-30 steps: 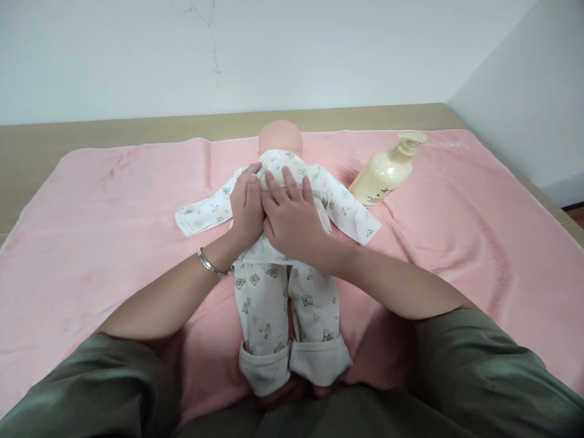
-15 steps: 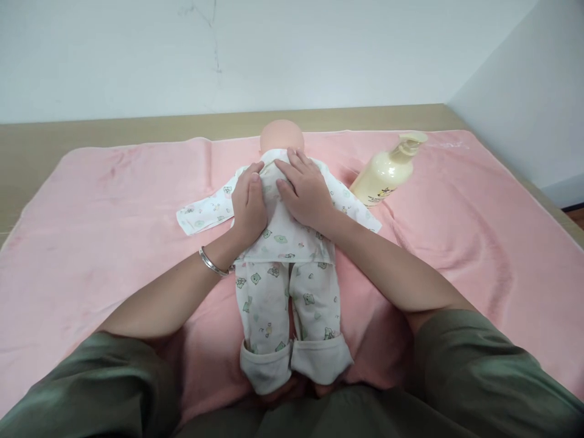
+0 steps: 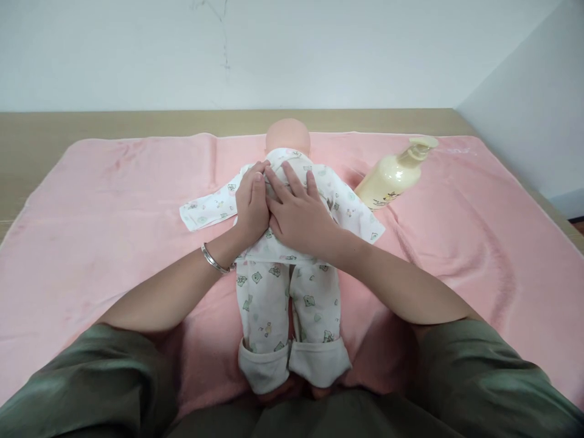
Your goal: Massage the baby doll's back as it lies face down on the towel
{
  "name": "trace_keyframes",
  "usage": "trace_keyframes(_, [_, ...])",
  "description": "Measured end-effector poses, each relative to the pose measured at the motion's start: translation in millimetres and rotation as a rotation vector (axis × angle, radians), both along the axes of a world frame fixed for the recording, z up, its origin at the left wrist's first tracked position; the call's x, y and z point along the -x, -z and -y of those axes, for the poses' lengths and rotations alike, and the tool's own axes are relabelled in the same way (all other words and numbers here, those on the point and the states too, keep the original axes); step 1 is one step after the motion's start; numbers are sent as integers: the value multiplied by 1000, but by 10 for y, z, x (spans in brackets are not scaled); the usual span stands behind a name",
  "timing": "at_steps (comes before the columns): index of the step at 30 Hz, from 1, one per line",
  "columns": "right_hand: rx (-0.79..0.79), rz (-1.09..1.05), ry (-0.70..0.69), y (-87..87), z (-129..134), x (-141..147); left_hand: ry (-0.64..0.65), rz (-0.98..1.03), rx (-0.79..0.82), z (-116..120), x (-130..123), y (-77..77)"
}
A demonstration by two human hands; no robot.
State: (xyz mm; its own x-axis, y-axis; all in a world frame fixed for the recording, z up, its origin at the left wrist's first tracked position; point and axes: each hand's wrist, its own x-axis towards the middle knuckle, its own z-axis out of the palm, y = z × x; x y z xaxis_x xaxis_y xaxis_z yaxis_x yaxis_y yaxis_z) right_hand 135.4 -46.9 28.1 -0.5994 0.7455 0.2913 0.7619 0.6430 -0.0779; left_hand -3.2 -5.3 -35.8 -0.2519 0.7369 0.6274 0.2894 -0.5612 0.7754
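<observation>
A baby doll (image 3: 287,135) lies with its bald head away from me and its legs toward me. It wears a white printed top (image 3: 351,210) and matching trousers (image 3: 267,304) with turned-up cuffs. My left hand (image 3: 252,204) rests along the left side of the doll's torso, fingers stretched forward. Flat on the middle of the torso lies my right hand (image 3: 301,216), fingers spread, its thumb side close against my left hand. Neither hand grips anything. The doll's sleeves stretch out to both sides, and its feet are mostly hidden under the cuffs.
Under the doll is a pink blanket (image 3: 114,243), wrinkled at the right, on a wooden surface (image 3: 387,120). A cream pump bottle (image 3: 390,176) leans at a tilt beyond the doll's right sleeve. White walls (image 3: 319,55) stand behind and at the right.
My right hand has slid down the doll's torso toward me and slightly left, against my left hand. My left hand has stayed nearly in place. The view has shifted slightly.
</observation>
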Motion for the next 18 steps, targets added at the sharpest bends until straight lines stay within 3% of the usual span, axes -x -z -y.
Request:
trace_keyframes(4, [21, -49, -82, 22, -191, -54, 19, -9, 15, 2, 10, -16])
trace_keyframes(8, [7, -176, 80, 49, -555, -180, 0, -29, 8, -23, 13, 6])
trace_keyframes(11, [-20, -214, 154, 61, -668, -233, -7, -43, 6, -25, 10, 10])
trace_keyframes(14, [-21, -174, 200, 71, -526, -192, -13, -40, 4, -24, 8, 11])
trace_keyframes(18, [-45, -121, 185, 107, -110, -34, 0, -15, 15, -29, 12, 38])
